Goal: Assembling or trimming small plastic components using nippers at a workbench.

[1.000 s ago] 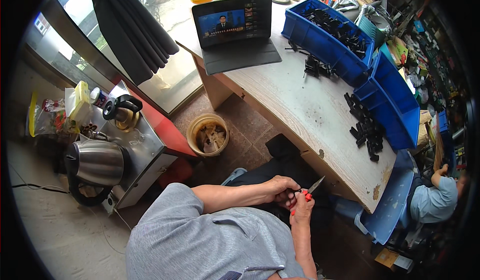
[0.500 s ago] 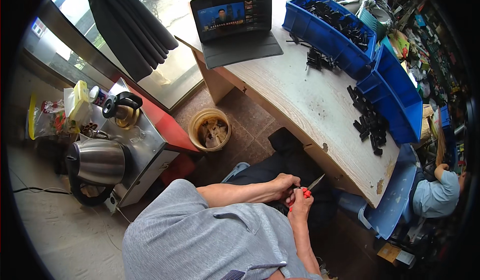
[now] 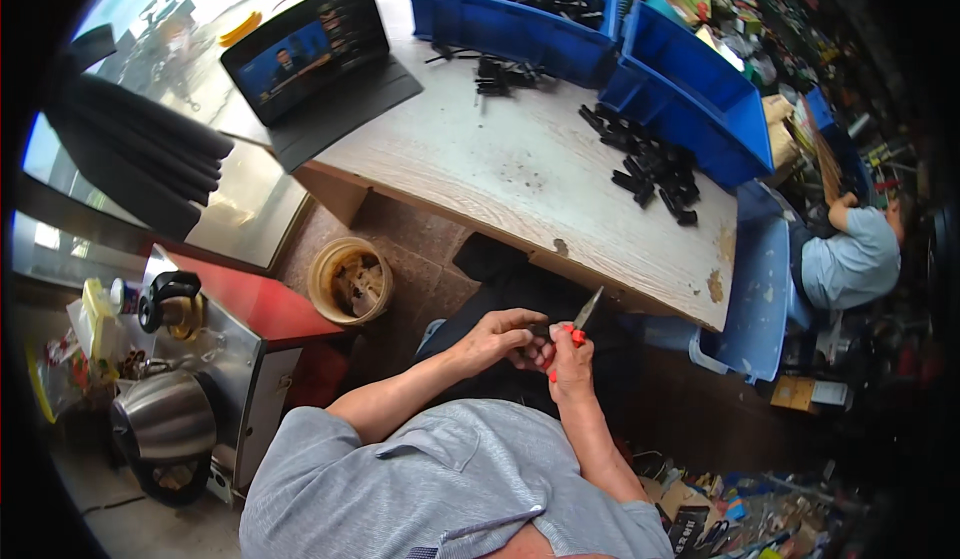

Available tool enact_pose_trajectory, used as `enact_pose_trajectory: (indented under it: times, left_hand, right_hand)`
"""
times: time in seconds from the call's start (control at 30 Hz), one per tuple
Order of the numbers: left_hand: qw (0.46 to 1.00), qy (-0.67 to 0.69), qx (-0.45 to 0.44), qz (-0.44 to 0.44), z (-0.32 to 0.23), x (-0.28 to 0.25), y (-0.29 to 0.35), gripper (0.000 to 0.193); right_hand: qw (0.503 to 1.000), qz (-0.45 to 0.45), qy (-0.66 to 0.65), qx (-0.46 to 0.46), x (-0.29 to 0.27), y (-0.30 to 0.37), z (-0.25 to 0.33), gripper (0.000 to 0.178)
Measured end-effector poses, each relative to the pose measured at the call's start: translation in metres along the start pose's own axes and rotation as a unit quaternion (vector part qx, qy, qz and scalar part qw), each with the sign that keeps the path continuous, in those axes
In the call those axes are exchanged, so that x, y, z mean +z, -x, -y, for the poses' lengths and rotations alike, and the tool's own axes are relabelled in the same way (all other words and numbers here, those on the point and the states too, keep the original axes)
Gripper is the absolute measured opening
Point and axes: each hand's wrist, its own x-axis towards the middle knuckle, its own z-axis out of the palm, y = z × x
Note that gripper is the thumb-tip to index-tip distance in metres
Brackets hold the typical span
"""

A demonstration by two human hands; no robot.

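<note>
My right hand [image 3: 572, 364] is closed around a red-handled tool [image 3: 590, 311] whose tapered metal tip points up and away, toward the table edge. Whether it is scissors or pliers I cannot make out. My left hand [image 3: 498, 339] is right beside it, with thumb and fingers bent together against the tool's handle side. A small dark thing seems to sit between the left fingertips, too small to name. Both hands are over my dark-clad lap, just below the table [image 3: 480, 179]. On the table are a pile of short black parts [image 3: 655, 169] and a smaller heap of thin black pieces [image 3: 505, 76].
Two blue bins [image 3: 690, 109] line the table's far side; the farther bin [image 3: 510, 9] holds black parts. A tablet [image 3: 300, 64] stands at left. A bucket [image 3: 350, 284], a kettle [image 3: 165, 419] and a cabinet [image 3: 265, 389] are left. At right sits another person [image 3: 850, 259].
The view has turned, so the table and bins appear farther left and higher. My left hand's fingers have straightened somewhat; the red-handled tool stays in my right hand.
</note>
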Motion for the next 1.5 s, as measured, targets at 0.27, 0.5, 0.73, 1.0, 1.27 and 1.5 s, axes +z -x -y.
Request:
enact_pose_trajectory:
  times: [0.27,0.5,0.73,1.0,1.27,1.5]
  left_hand:
    - [0.997,-0.005,0.000,0.082,-0.022,-0.011,0.011,0.052]
    - [0.996,-0.021,0.062,0.068,-0.002,-0.003,0.011,0.050]
    - [0.852,-0.424,0.307,-0.022,-0.005,0.013,0.010,0.042]
    - [0.850,-0.412,0.291,-0.152,-0.003,0.019,-0.003,0.026]
    - [0.960,-0.017,0.195,-0.199,0.002,0.013,-0.017,0.023]
    - [0.945,-0.034,0.221,-0.238,-0.011,0.020,-0.025,0.023]
  right_hand:
    - [0.998,0.055,-0.040,0.009,0.004,0.004,0.005,0.015]
    - [0.999,0.007,-0.047,0.023,0.016,0.018,0.018,0.021]
    - [1.000,-0.005,-0.011,-0.008,0.003,0.012,0.001,0.021]
    - [0.999,0.003,-0.028,-0.014,0.013,0.007,0.021,0.024]
    - [0.997,0.068,0.031,0.024,0.007,0.010,0.007,0.012]
    - [0.990,0.066,0.116,0.047,0.017,0.016,0.002,0.027]
